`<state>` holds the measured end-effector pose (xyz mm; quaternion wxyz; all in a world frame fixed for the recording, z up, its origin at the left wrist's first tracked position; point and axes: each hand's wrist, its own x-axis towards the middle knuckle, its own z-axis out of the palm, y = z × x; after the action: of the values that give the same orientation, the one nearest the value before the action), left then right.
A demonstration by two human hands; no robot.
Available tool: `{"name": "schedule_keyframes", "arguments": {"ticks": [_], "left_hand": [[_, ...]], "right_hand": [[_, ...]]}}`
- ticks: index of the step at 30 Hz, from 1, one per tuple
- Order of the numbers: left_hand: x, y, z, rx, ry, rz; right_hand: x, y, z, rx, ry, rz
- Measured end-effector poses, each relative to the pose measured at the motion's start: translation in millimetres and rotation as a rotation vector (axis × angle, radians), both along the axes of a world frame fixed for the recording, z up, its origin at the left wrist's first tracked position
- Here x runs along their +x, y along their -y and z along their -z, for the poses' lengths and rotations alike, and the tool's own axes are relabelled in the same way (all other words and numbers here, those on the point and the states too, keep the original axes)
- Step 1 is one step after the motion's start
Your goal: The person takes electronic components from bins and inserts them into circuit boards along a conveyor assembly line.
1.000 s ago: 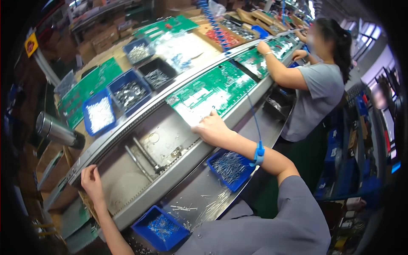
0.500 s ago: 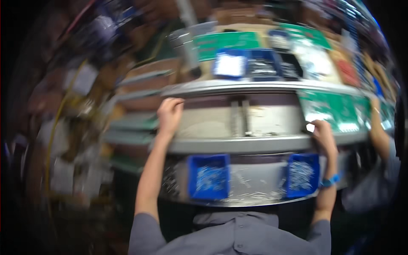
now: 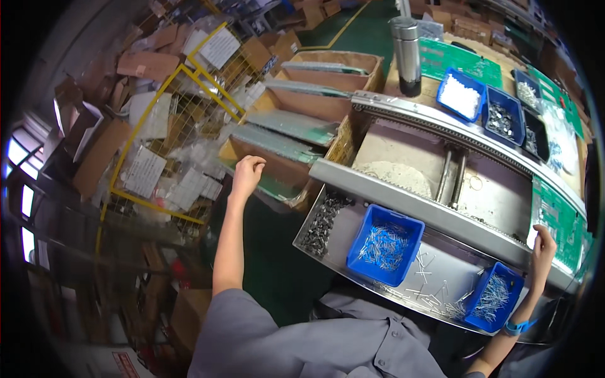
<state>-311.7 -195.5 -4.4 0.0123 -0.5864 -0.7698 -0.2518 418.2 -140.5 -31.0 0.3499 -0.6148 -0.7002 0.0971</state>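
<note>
My left hand (image 3: 247,175) is raised at the near corner of a cardboard box (image 3: 343,142) holding several green boards in clear wrap (image 3: 274,143). Its fingers are curled in toward the thumb, and nothing shows between them. At the right, my right hand (image 3: 543,251) is at the near metal rail (image 3: 409,201) of a conveyor, beside the left end of a green circuit board (image 3: 558,217). Those fingers are bent and closed; whatever they may hold is hidden. A blue band is on my right wrist.
Below the rail, a metal tray (image 3: 343,252) carries blue bins (image 3: 386,246) of thin wire-leaded parts, loose parts and a black heap (image 3: 322,223). Beyond stand a steel flask (image 3: 406,57) and more bins (image 3: 462,94). Yellow-framed mesh (image 3: 183,126) and scrap cardboard lie left.
The view has turned left and sharpened. My left hand has gone from the conveyor's left end out toward the cardboard box. My right hand stays beside the green circuit board.
</note>
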Motion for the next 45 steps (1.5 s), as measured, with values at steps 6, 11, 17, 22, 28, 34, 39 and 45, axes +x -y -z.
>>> {"name": "schedule_keyframes", "arguments": {"ticks": [6,11,17,22,28,34,39,45], "left_hand": [[-22.1,19.0,2.5,-0.43,0.093,0.123],[-25.4,3.0,-9.0,-0.714,0.113,0.166],[-15.0,4.2,-9.0,-0.632,-0.045,0.2],[-8.8,1.8,-0.7,-0.235,-0.329,0.314],[-0.1,-13.3,4.1,-0.213,-0.116,0.396],[-2.9,-28.8,4.5,-0.524,-0.451,0.303],[-20.6,-16.6,-1.9,-0.434,-0.445,0.316],[-1.9,52.7,-119.5,-0.174,-0.271,0.18]], "right_hand": [[-1.6,-3.1,5.2,-0.03,-0.003,-0.011],[-9.6,-1.3,1.7,-0.113,0.039,-0.009],[0.4,1.6,4.3,-0.085,0.063,-0.006],[-11.3,3.6,-7.2,-0.252,0.073,0.053],[4.2,2.1,6.5,-0.17,0.01,0.033],[0.2,2.4,6.6,-0.153,-0.016,0.03],[-2.9,3.4,2.1,-0.111,-0.014,0.04],[-23.9,14.5,-21.6,-0.069,-0.101,0.046]]}}
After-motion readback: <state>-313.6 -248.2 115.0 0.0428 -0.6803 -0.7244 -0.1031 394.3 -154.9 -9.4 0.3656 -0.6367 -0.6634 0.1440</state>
